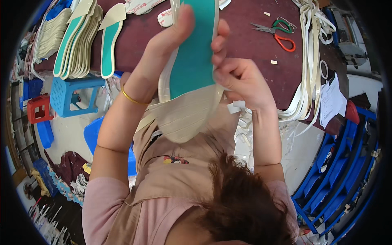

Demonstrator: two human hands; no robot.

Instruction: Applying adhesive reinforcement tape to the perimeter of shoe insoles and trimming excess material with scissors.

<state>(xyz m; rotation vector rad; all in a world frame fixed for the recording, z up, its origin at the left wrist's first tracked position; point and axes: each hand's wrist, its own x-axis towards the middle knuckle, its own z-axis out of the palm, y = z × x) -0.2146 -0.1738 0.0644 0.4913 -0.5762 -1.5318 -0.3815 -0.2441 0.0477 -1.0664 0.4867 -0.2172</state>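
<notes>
A shoe insole [192,61] with a teal middle, a cream edge strip and a cream heel part is held up in front of my body. My left hand [173,34] wraps round it from behind, its thumb on the left edge and fingertips showing at the right edge. At the right edge, near the heel part, my right hand [245,77] is closed in a pinch on the insole's rim. Scissors [281,34] with one green and one red handle lie on the dark red table [245,45], right of my hands.
Several similar insoles lean in a stack [79,45] at the far left, with a single insole [110,47] beside it. Long cream strips [308,61] hang over the table's right side. A blue stool [73,94], a red stool [39,108] and a blue rack [339,175] stand around.
</notes>
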